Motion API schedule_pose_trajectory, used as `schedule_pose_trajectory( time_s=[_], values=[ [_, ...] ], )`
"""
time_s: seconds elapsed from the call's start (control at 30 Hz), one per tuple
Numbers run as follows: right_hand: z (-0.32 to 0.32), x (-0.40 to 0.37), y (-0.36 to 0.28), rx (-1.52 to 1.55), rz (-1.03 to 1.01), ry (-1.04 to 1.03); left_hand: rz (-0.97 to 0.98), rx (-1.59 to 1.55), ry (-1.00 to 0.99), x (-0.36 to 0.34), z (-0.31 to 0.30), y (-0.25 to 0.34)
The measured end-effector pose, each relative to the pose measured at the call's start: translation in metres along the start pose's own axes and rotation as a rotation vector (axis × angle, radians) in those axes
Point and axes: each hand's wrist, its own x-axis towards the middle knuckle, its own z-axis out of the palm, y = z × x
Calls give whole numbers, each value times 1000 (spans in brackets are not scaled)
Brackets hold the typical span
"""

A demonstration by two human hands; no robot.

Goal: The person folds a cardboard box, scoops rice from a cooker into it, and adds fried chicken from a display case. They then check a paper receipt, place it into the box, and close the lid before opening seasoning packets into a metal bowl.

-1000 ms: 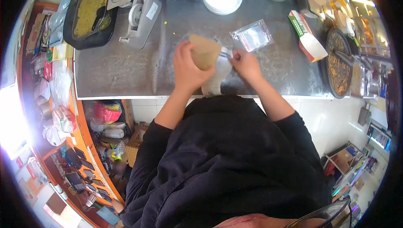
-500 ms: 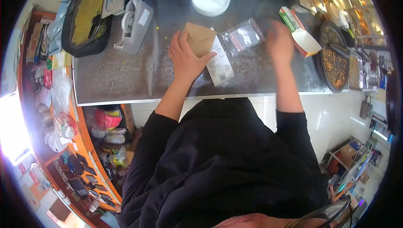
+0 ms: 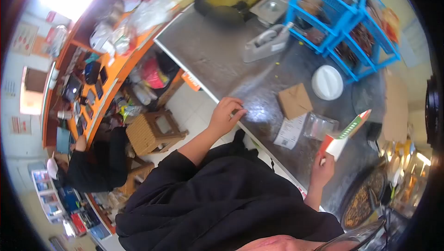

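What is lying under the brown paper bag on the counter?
The brown paper bag rests on the steel counter. A white receipt reaches its near edge; whether it goes underneath is hidden by the bag.

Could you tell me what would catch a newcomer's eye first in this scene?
The right hand holds a red, white and green paper food box above the steel counter. The left hand rests on the counter's near edge, with a brown paper bag and a receipt lying between the hands. Bright blue racks stand behind.
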Motion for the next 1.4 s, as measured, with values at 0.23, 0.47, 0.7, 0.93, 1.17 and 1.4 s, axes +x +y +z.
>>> schedule_pose_trajectory(
  time_s=[0.23, 0.47, 0.7, 0.93, 1.17, 1.4],
  values=[
    [61, 41, -182, 123, -649, -313, -30, 17, 133, -1, -73, -39],
    [156, 69, -283, -312, -425, -596, -48, 139, 187, -14, -218, -129],
    [146, 114, -422, -160, -248, -396, -315, 159, 522, -44, -362, -223],
    [235, 132, -600, 433, -564, -706, -678, 46, 778, -26, -431, -279],
    [328, 88, -773, 725, -1296, -827, -767, 103, 1028, -14, -497, -340],
    [357, 40, -873, 800, -1509, -1203, -839, 116, 940, 29, -605, -503]
  ],
)
